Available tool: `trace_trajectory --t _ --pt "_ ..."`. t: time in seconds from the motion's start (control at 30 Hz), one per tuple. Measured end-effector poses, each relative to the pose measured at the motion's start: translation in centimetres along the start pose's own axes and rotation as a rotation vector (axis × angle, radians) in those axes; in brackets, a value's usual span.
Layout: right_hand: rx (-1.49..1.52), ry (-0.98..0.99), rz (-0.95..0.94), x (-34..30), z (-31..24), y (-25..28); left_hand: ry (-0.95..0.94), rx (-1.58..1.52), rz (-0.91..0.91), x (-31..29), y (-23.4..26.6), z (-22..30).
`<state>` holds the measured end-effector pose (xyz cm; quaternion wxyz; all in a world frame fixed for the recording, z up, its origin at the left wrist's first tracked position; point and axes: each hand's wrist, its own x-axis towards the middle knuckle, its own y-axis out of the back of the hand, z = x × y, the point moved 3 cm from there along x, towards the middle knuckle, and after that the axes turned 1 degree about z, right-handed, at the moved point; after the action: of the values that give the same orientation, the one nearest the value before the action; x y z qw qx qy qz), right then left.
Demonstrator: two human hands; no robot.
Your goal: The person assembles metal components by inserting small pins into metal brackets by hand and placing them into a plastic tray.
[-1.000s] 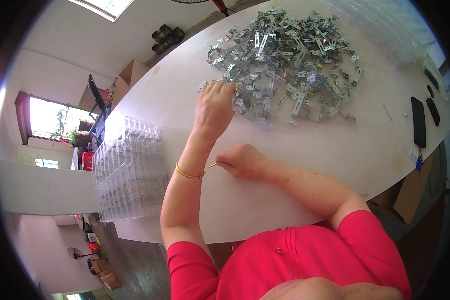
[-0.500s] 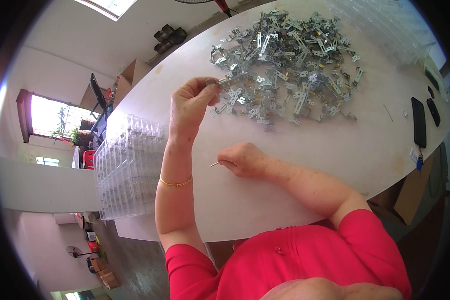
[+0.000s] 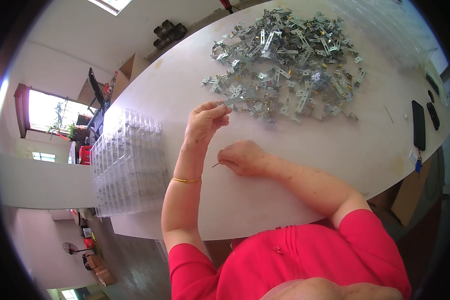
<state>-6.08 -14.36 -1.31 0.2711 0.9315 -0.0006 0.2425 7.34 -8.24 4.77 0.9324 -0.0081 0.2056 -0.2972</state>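
Note:
A large loose pile of small silvery metal brackets point(image 3: 285, 57), some with brass-coloured bits, covers the far middle of the white table. At its near left edge my left hand point(image 3: 205, 122) is raised, thumb and forefinger pinched on a small metal bracket point(image 3: 230, 103), mostly hidden by the fingers. Closer to me, my right hand point(image 3: 245, 158) rests on the tabletop, curled around a thin metal rod point(image 3: 215, 165). Only the rod's tip sticks out to the left; the rest is inside the fist.
Stacked transparent plastic trays point(image 3: 127, 167) stand at the table's left edge. More transparent plastic trays point(image 3: 385, 30) lie at the far right. A black phone point(image 3: 418, 125) and a thin needle-like piece point(image 3: 388, 114) are on the right side of the white table point(image 3: 185, 90).
My left hand has come back from the pile, toward me and slightly right, with the bracket in its fingers. A few brackets at the pile's left edge have shifted. My right hand stays nearly still.

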Motion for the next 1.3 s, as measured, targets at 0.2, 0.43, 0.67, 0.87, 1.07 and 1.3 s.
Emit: trace_trajectory --t 0.2,0.43,0.67,0.87,1.07,1.3 --pt "-0.012 0.029 0.005 0.1 -0.2 -0.1 0.068 -0.325 -0.134 0.6 0.8 -2.1" --pt "0.002 0.066 0.047 0.0 -0.1 0.0 0.085 -0.18 -0.047 0.7 1.5 -3.5" --pt "-0.007 0.06 0.045 0.0 0.0 -0.2 0.059 -0.238 -0.088 0.0 2.7 -2.4" --pt "0.126 0.007 -0.03 0.1 -0.1 0.7 -0.081 -0.124 0.041 -2.7 7.8 -2.6" --pt "0.618 -0.301 -0.17 0.4 1.0 1.1 -0.034 -0.132 0.155 -5.8 11.7 -5.4" --pt "0.911 -0.491 0.084 0.8 2.0 2.4 -0.053 0.693 0.423 -8.7 9.2 -4.1"
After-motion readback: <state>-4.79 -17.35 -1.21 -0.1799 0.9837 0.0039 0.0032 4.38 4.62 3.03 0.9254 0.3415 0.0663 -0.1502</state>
